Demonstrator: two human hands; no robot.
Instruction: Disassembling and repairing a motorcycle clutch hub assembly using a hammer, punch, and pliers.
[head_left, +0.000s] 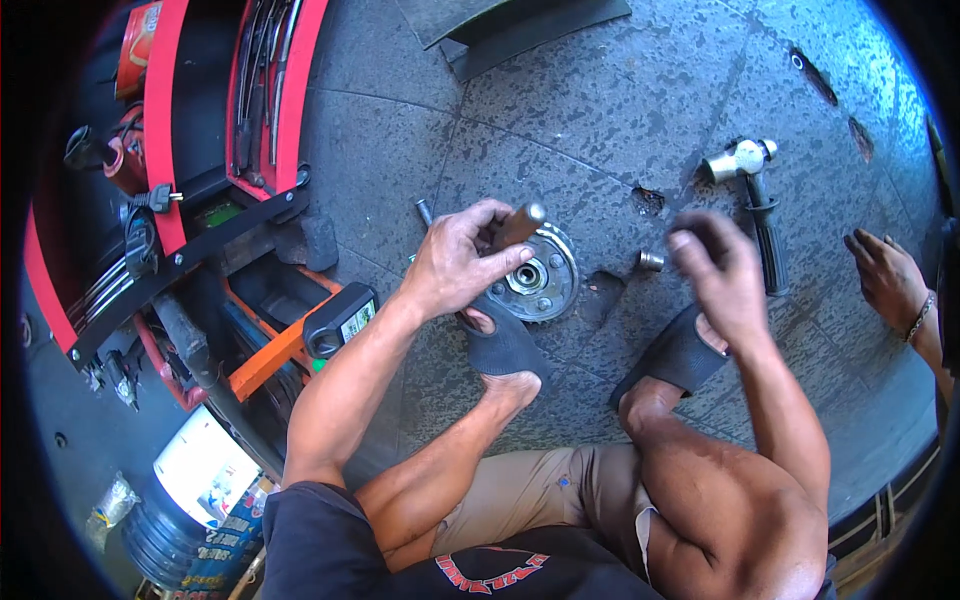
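A round metal hub [545, 277] with bolt holes lies flat on the paved ground between my feet. My left hand [462, 258] is closed around a short rusty-brown metal rod [518, 226] held against the hub's upper edge. My right hand [718, 272] hovers blurred to the right of the hub, fingers curled, with nothing visible in it. A small metal sleeve [651, 261] lies on the ground just left of that hand. A hammer [752, 190] with a silver head and black grip lies further right.
A red and black tool cart [200, 150] with wrenches stands at the left, an orange jack [270, 355] below it. A black battery pack [340, 320] sits beside my left forearm. Another person's hand [890, 280] rests at the right edge. A water jug [165, 530] stands at the lower left.
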